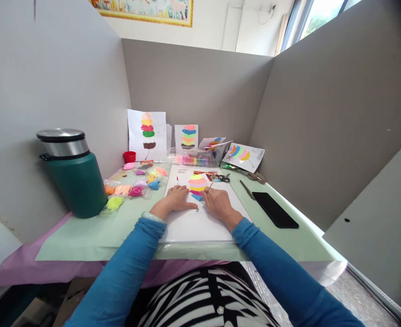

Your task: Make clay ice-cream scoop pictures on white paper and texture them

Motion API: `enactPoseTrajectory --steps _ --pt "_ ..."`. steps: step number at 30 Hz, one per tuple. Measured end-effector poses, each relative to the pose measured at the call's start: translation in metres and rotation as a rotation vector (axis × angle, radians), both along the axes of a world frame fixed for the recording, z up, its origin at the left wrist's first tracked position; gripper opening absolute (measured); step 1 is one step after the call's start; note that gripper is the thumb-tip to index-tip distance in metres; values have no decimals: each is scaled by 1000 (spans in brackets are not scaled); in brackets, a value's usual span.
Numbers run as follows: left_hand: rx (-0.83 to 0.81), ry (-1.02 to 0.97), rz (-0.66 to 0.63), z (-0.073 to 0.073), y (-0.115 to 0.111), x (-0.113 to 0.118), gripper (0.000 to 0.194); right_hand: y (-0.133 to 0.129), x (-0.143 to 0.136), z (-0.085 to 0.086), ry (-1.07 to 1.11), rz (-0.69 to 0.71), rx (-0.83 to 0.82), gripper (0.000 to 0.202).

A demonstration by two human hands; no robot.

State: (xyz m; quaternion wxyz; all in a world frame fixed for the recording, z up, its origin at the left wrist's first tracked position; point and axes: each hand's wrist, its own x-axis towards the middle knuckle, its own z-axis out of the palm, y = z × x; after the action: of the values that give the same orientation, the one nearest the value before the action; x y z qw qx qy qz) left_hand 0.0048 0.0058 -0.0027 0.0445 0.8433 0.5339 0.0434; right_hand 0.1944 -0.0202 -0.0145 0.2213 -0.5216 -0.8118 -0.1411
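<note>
A small white card (205, 177) lies on a large white board (200, 229). Stacked bands of yellow, orange, pink and blue clay (198, 182) cover its middle. My left hand (177, 199) rests flat at the card's left edge, fingers stretched out and the thumb pointing right below the blue band. Closed in a pinch, my right hand (218, 202) is at the card's right side by the blue band. A thin stick-like tool (212, 182) sticks up out of its fingers; the tip is hidden.
Bags of coloured clay (135, 190) lie to the left, near a green flask (74, 181) and a red cup (130, 157). Scissors (223, 178) sit behind my hands. On the right are a knife-like tool (247, 189) and a black phone (275, 210). Finished-looking cards (155, 122) lean at the back.
</note>
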Motion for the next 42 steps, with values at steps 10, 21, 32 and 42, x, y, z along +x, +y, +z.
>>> enactPoseTrajectory --steps 10,21,32,42 --pt "8 3 2 0 0 0 81 -1 2 -1 57 33 40 36" --pt "4 12 13 1 -2 1 83 8 6 -7 237 -23 -1 39" --pt "12 3 14 -4 3 0 86 16 21 -9 722 73 -261 37" --pt "-5 4 33 -3 2 1 85 14 18 -7 638 28 -272 34"
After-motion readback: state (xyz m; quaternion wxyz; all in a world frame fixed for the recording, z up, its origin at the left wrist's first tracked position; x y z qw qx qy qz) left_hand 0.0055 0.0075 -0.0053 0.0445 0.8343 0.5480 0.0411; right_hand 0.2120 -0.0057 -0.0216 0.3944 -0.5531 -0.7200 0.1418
